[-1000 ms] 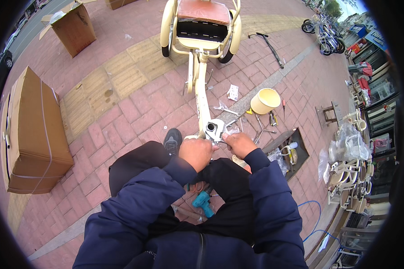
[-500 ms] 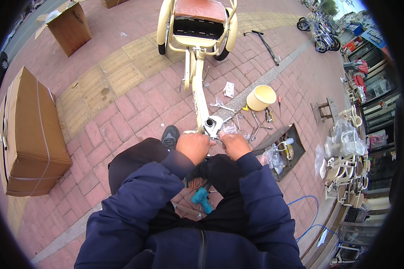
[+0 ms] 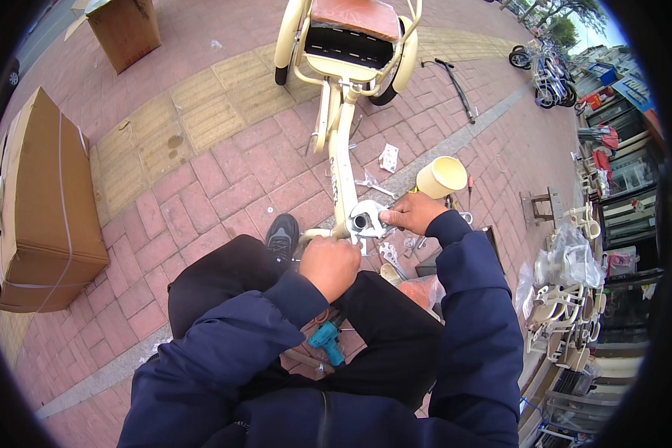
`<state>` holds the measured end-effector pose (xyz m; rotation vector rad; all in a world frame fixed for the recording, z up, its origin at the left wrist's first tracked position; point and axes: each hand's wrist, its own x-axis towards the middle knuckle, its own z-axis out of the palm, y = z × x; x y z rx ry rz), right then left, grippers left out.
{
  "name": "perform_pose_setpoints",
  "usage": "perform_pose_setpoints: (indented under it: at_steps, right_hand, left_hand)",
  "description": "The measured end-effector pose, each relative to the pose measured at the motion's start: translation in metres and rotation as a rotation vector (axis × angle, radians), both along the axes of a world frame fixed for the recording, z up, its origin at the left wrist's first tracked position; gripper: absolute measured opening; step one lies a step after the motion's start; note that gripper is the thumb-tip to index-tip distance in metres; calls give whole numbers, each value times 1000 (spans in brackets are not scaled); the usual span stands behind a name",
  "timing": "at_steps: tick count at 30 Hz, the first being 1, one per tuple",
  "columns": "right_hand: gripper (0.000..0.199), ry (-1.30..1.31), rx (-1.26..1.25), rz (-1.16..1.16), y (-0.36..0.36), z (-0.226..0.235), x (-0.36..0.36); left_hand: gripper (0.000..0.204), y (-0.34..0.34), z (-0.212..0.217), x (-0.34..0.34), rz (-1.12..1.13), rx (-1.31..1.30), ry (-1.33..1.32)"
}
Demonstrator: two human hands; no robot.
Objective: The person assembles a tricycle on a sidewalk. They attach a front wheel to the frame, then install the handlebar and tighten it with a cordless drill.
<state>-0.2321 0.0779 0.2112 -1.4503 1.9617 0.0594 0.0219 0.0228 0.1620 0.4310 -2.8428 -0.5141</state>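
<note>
A cream tricycle frame (image 3: pixel 340 164) stretches away from me, its open head tube (image 3: pixel 360 222) pointing up between my hands. A pale metal bracket (image 3: pixel 372 210) surrounds the top of the tube. My right hand (image 3: pixel 418 213) is closed, thumb and fingers pinched at the bracket's right edge; whether it holds the bracket or a small part there is hidden. My left hand (image 3: pixel 329 266) makes a fist just below and left of the tube, over my knees. What it grips is covered by the fingers. A teal power drill (image 3: pixel 326 342) lies on the bricks between my legs.
A cream bucket (image 3: pixel 442 177) stands right of the frame, near a wrench (image 3: pixel 377 187) and other loose tools. A hand pump (image 3: pixel 455 89) lies farther off. Tall cardboard boxes (image 3: pixel 48 209) stand left. A small stool (image 3: pixel 543 205) and wrapped cream parts (image 3: pixel 567 257) are at right.
My right hand has moved right and up to the bracket's right side. My left hand has shifted slightly down. My right knee has swung outward, hiding the tool tray, and the view has shifted.
</note>
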Motion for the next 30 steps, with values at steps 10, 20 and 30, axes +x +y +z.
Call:
perform_pose_setpoints:
  at_steps: [10,20,30]
  right_hand:
    - [72,60,7,76,-25,-3,-5]
    - [75,3,-173,-285,25,-28,23]
    - [77,-92,-455,-737,87,-43,67]
  left_hand:
    - [13,1,6,3,15,49,-42]
    - [14,2,6,-4,21,57,-42]
    - [14,-20,1,0,34,103,-7]
